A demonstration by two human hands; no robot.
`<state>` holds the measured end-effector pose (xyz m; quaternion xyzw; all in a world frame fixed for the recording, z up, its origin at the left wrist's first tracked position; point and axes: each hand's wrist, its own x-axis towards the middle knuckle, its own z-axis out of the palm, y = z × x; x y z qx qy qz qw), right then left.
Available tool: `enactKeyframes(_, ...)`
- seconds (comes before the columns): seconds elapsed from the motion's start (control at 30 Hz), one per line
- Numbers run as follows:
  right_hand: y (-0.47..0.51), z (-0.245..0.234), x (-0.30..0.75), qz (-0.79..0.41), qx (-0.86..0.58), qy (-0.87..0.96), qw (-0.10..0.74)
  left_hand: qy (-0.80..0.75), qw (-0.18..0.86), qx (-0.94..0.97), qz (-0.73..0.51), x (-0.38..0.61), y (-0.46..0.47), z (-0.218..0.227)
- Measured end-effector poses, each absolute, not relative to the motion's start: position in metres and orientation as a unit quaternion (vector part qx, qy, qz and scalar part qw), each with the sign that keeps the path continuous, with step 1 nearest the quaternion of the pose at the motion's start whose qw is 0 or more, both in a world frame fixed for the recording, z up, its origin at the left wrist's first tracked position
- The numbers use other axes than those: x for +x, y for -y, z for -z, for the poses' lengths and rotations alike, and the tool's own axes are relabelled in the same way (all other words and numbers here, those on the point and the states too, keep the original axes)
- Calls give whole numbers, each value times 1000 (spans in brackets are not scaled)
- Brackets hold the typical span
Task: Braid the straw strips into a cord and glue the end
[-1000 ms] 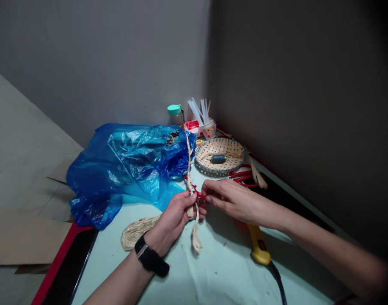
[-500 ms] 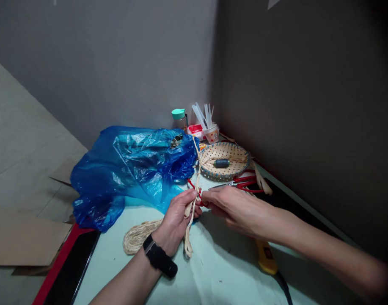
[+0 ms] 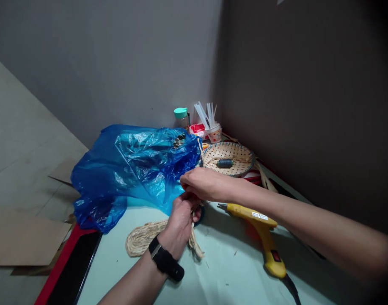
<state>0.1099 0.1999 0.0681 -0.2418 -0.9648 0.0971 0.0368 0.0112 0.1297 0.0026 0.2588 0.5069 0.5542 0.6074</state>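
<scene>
My left hand [image 3: 180, 218], with a black watch on the wrist, is closed around a bundle of pale straw strands [image 3: 196, 245], whose loose ends hang below the fingers. Just above it, my right hand [image 3: 200, 183] is pinched shut, its fingers crossing over the left fingertips. A hint of red cord [image 3: 182, 185] shows at the right fingertips; the rest of it is hidden. Beside my left wrist, a flat oval of coiled straw braid [image 3: 144, 238] lies on the pale green table top [image 3: 213, 279].
A yellow glue gun [image 3: 260, 218] with a black cable lies under my right forearm. Behind are a woven basket [image 3: 238, 148] holding a thread spool [image 3: 224, 163], a cup [image 3: 214, 134] of glue sticks and a green-lidded jar [image 3: 181, 114]. A blue plastic bag [image 3: 117, 169] covers the back left.
My right hand has moved left and up, across the left fingertips, hiding the red cord's end and much of the braid. More of the glue gun shows beneath the right forearm.
</scene>
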Motion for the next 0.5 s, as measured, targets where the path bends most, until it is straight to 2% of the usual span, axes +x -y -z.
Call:
enactKeyframes(0.33, -211, -56, 109, -31, -316, 948, -6, -518, 587, 277, -557, 8, -125, 7)
enactKeyframes(0.5, -209, -53, 112, -36, -353, 934, -37, -519, 576, 307, -552, 10, -125, 10)
